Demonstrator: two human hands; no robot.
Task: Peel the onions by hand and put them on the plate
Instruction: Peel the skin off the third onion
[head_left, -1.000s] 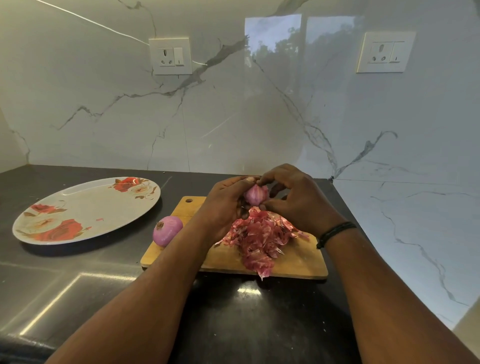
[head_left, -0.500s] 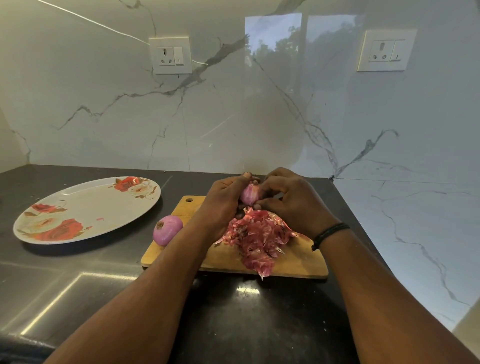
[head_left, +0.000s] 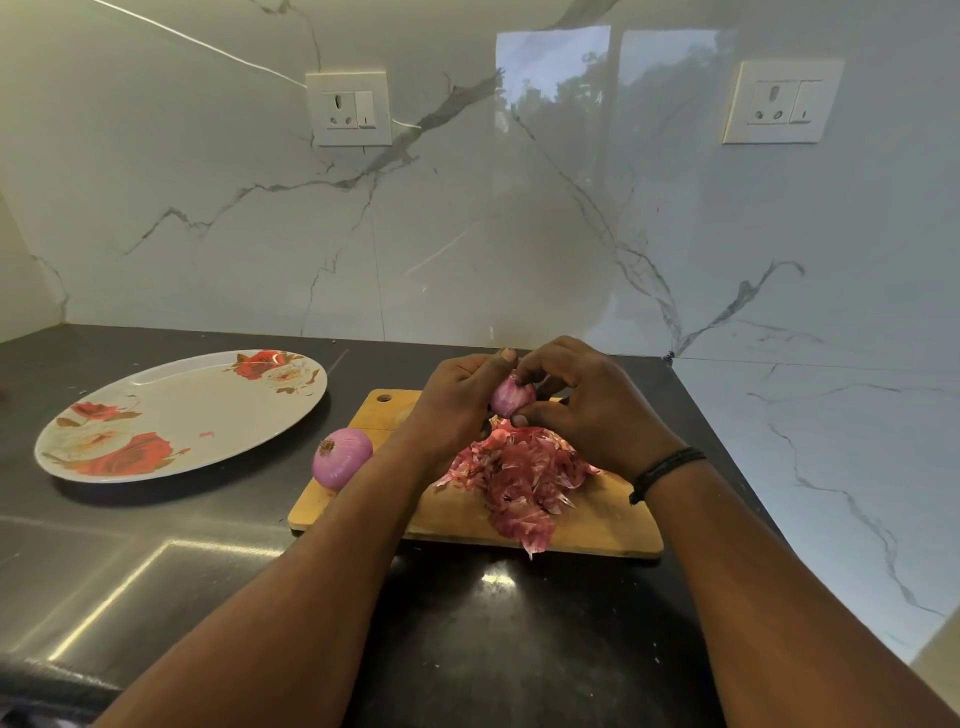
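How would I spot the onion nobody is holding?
Find the wooden cutting board on the dark counter. At its left edge lies a round purple onion, apart from the skin pile and untouched, unlike the one in the hands.

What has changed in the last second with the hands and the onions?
Little. Both hands kept hold of the small onion above the board. The left hand shifted its thumb up onto the onion's top, and the right hand drew its fingers closer round it, thumb underneath. Nothing was let go. The other onion, the peel pile and the plate stayed where they were.
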